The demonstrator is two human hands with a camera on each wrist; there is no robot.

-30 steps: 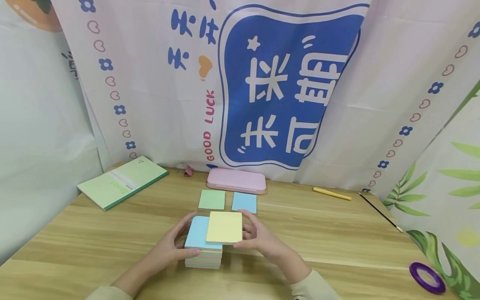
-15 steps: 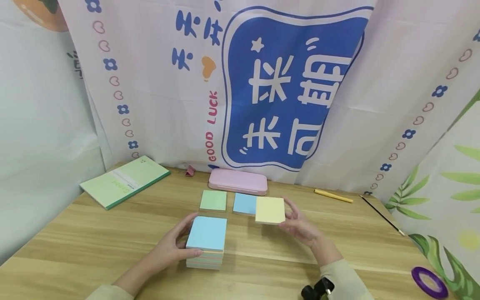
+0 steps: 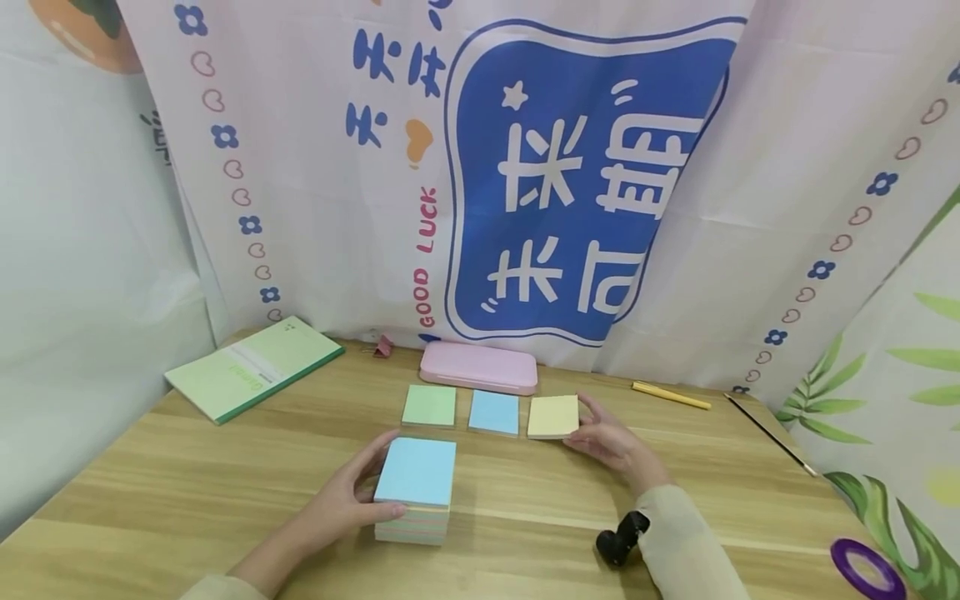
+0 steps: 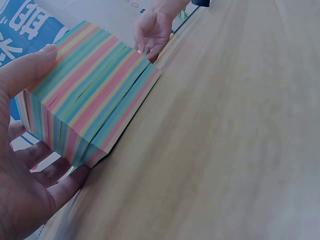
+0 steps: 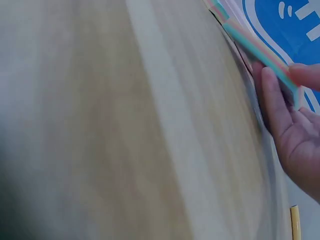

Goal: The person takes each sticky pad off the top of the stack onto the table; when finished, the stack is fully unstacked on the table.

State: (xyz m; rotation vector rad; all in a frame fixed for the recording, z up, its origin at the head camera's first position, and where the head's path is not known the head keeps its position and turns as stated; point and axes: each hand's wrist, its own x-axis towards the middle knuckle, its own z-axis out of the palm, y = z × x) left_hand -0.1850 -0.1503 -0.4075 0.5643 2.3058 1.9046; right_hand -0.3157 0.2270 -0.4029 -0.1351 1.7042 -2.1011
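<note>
My left hand point(image 3: 352, 492) grips a tall stack of sticky notes point(image 3: 416, 475), thumb on its near side and fingers round the far left. The top sheet is light blue, and the sides show pink, green, yellow and blue stripes point(image 4: 95, 85). Farther right, my right hand point(image 3: 611, 442) pinches a yellow sticky-note pad point(image 3: 553, 417) by its right edge. In the right wrist view, fingers point(image 5: 274, 95) lie under that pad's striped edge point(image 5: 260, 52); whether it touches the table is hard to tell. A blue pad point(image 3: 494, 412) and a green pad point(image 3: 429, 405) lie in a row to its left.
Behind the pads lies a pink case point(image 3: 478, 367), with a red binder clip point(image 3: 382, 346) to its left. A green notebook point(image 3: 255, 367) sits at the back left. On the right are a yellow pen point(image 3: 671, 395), a thin dark stick point(image 3: 768, 433) and a purple tape roll point(image 3: 867, 568).
My right hand has carried the yellow pad from above the stack rightward and back, then lowered it beside the blue pad. The left hand has stayed on the stack.
</note>
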